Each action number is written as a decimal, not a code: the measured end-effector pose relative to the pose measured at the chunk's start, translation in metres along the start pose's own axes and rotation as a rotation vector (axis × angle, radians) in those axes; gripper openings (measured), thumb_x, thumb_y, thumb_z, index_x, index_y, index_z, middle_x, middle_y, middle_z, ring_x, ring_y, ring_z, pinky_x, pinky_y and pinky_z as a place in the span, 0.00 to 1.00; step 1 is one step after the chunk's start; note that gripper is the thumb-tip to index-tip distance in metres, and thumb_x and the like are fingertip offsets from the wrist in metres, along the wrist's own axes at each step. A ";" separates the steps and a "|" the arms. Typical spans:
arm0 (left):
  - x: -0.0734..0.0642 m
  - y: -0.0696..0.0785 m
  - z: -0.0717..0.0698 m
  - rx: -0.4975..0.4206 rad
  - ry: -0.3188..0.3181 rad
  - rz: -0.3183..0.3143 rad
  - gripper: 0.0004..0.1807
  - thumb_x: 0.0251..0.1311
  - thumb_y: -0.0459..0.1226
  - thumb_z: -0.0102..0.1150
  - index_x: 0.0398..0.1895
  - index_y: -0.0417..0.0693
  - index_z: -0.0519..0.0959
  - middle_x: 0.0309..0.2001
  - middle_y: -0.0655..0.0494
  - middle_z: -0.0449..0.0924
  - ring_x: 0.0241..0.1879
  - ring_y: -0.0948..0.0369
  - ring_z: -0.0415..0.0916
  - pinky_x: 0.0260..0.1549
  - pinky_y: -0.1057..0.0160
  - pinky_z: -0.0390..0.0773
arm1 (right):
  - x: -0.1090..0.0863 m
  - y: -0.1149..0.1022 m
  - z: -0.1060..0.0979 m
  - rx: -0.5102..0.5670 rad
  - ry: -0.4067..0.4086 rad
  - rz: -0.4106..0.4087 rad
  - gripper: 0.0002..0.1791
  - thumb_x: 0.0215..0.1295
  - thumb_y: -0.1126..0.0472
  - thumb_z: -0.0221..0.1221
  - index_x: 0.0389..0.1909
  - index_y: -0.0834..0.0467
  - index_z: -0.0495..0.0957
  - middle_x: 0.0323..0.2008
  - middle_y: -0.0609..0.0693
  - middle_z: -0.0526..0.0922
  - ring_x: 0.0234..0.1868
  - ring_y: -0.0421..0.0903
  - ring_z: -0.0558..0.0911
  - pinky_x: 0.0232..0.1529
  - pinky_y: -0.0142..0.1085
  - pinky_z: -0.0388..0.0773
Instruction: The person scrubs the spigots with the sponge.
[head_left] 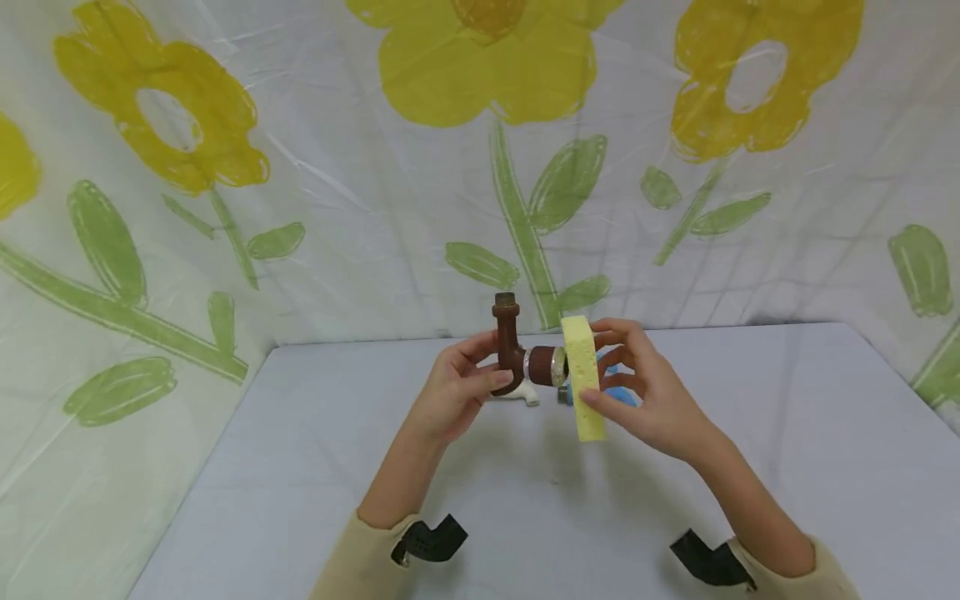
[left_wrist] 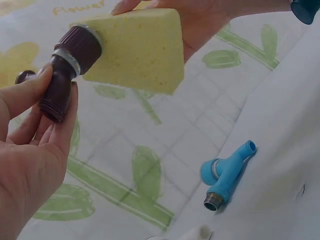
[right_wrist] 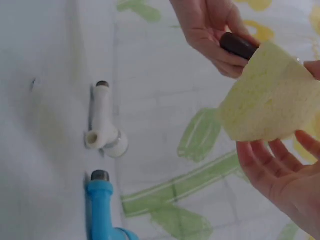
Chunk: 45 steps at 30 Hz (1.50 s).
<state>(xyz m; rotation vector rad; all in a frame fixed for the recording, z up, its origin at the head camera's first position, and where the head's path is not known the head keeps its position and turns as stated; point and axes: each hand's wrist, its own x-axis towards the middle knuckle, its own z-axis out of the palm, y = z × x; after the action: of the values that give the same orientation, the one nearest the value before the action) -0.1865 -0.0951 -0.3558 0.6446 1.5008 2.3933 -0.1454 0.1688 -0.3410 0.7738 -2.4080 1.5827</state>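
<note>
A dark brown plastic tap (head_left: pixel 508 354), with a threaded metal end pointing up and a ribbed knob to the right, is held by my left hand (head_left: pixel 459 385) between thumb and fingers. My right hand (head_left: pixel 651 393) grips a thick yellow sponge (head_left: pixel 585 392), standing on edge in the head view. In the left wrist view the sponge's broad face (left_wrist: pixel 135 50) meets the tap's ribbed knob (left_wrist: pixel 80 49). Both things are raised above the table. From the right wrist, most of the tap is hidden behind the sponge (right_wrist: pixel 270 95).
On the white table (head_left: pixel 337 467), behind my hands, lie a blue tap (left_wrist: pixel 227 175) and a white tap (right_wrist: pixel 102 117). Both are partly hidden in the head view. A white sheet (head_left: pixel 337 167) painted with yellow flowers hangs at the table's back edge.
</note>
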 end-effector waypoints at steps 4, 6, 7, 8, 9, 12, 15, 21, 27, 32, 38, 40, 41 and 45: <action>0.003 -0.002 0.005 -0.060 0.111 -0.023 0.26 0.64 0.15 0.50 0.64 0.35 0.77 0.49 0.57 0.83 0.43 0.64 0.84 0.40 0.71 0.84 | 0.001 0.001 0.009 -0.071 0.112 -0.142 0.44 0.54 0.73 0.76 0.71 0.62 0.65 0.55 0.55 0.76 0.44 0.43 0.79 0.46 0.28 0.83; 0.003 -0.003 0.006 -0.059 0.141 -0.040 0.25 0.65 0.15 0.49 0.65 0.29 0.73 0.49 0.56 0.82 0.42 0.64 0.85 0.40 0.70 0.85 | 0.002 0.003 0.012 -0.153 0.166 -0.244 0.43 0.56 0.61 0.79 0.68 0.65 0.67 0.54 0.56 0.77 0.44 0.43 0.77 0.45 0.26 0.81; 0.004 -0.003 0.007 -0.055 0.150 -0.051 0.24 0.66 0.16 0.50 0.66 0.28 0.72 0.48 0.56 0.82 0.41 0.63 0.85 0.39 0.70 0.86 | 0.002 0.003 0.014 -0.198 0.192 -0.293 0.43 0.58 0.54 0.79 0.67 0.66 0.68 0.54 0.57 0.77 0.44 0.43 0.76 0.44 0.25 0.80; 0.004 -0.003 0.008 -0.045 0.151 -0.061 0.25 0.66 0.16 0.50 0.67 0.26 0.71 0.49 0.55 0.82 0.41 0.63 0.86 0.39 0.69 0.86 | 0.003 0.003 0.014 -0.241 0.217 -0.340 0.43 0.60 0.47 0.77 0.66 0.67 0.69 0.53 0.58 0.77 0.43 0.44 0.75 0.44 0.25 0.78; 0.004 -0.003 0.008 -0.032 0.144 -0.069 0.25 0.66 0.16 0.50 0.67 0.24 0.70 0.48 0.55 0.82 0.41 0.63 0.86 0.40 0.69 0.86 | 0.003 0.004 0.015 -0.278 0.240 -0.376 0.43 0.62 0.41 0.74 0.65 0.67 0.70 0.53 0.59 0.78 0.43 0.45 0.73 0.43 0.25 0.76; 0.004 -0.002 0.007 0.012 0.107 -0.087 0.27 0.65 0.16 0.52 0.69 0.22 0.68 0.48 0.54 0.82 0.41 0.62 0.87 0.41 0.67 0.87 | 0.005 0.003 0.014 -0.346 0.295 -0.459 0.44 0.67 0.32 0.63 0.64 0.67 0.74 0.52 0.61 0.78 0.39 0.47 0.71 0.41 0.27 0.72; 0.004 0.001 0.006 0.033 0.060 -0.100 0.29 0.63 0.15 0.53 0.70 0.22 0.68 0.49 0.54 0.82 0.41 0.63 0.87 0.41 0.68 0.87 | 0.006 0.004 0.012 -0.309 0.299 -0.468 0.38 0.70 0.39 0.64 0.65 0.67 0.75 0.52 0.60 0.79 0.38 0.46 0.71 0.39 0.25 0.72; 0.002 0.005 0.011 -0.006 -0.002 -0.088 0.29 0.65 0.17 0.51 0.71 0.26 0.69 0.50 0.55 0.82 0.42 0.63 0.86 0.42 0.68 0.86 | 0.003 0.006 0.008 -0.174 0.242 -0.349 0.39 0.53 0.69 0.64 0.70 0.66 0.70 0.52 0.57 0.77 0.40 0.41 0.74 0.37 0.26 0.77; 0.003 0.003 0.014 -0.054 0.054 -0.065 0.28 0.66 0.16 0.48 0.71 0.23 0.67 0.49 0.54 0.82 0.42 0.60 0.88 0.45 0.65 0.88 | 0.003 0.007 0.010 -0.173 0.239 -0.349 0.39 0.56 0.61 0.73 0.67 0.69 0.68 0.55 0.60 0.76 0.44 0.42 0.75 0.41 0.27 0.78; 0.004 0.002 0.014 -0.044 0.064 -0.095 0.29 0.67 0.18 0.49 0.72 0.22 0.64 0.50 0.53 0.81 0.42 0.60 0.89 0.46 0.65 0.88 | 0.005 0.004 0.013 -0.241 0.303 -0.417 0.47 0.66 0.34 0.65 0.60 0.75 0.70 0.53 0.65 0.76 0.42 0.43 0.73 0.40 0.25 0.75; 0.001 0.004 0.010 0.014 0.015 -0.108 0.28 0.64 0.17 0.54 0.69 0.24 0.69 0.51 0.53 0.79 0.40 0.59 0.90 0.45 0.64 0.88 | 0.007 0.006 0.013 -0.259 0.336 -0.435 0.43 0.68 0.34 0.63 0.63 0.70 0.74 0.49 0.61 0.78 0.38 0.44 0.71 0.37 0.25 0.72; 0.000 0.003 0.009 0.022 -0.016 -0.106 0.26 0.63 0.18 0.56 0.66 0.26 0.73 0.51 0.53 0.80 0.41 0.58 0.89 0.46 0.62 0.88 | 0.006 0.007 0.011 -0.251 0.332 -0.422 0.38 0.67 0.42 0.68 0.65 0.67 0.75 0.49 0.60 0.79 0.37 0.44 0.71 0.36 0.25 0.73; 0.000 0.002 0.008 0.023 -0.031 -0.105 0.25 0.62 0.18 0.56 0.65 0.28 0.74 0.51 0.53 0.80 0.41 0.58 0.89 0.48 0.62 0.88 | 0.006 0.008 0.010 -0.252 0.330 -0.406 0.36 0.65 0.47 0.69 0.66 0.66 0.75 0.49 0.59 0.79 0.37 0.44 0.71 0.36 0.25 0.73; -0.001 0.000 0.010 -0.010 -0.071 -0.106 0.24 0.61 0.19 0.56 0.60 0.38 0.79 0.50 0.54 0.81 0.42 0.59 0.88 0.52 0.59 0.87 | 0.004 0.008 0.007 -0.251 0.330 -0.320 0.37 0.53 0.65 0.69 0.68 0.63 0.75 0.50 0.57 0.79 0.38 0.42 0.71 0.37 0.23 0.74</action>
<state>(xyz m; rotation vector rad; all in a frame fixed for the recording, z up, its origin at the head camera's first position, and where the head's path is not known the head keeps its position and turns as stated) -0.1805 -0.0880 -0.3528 0.6248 1.4559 2.2733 -0.1514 0.1636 -0.3487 0.7370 -2.0701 1.1570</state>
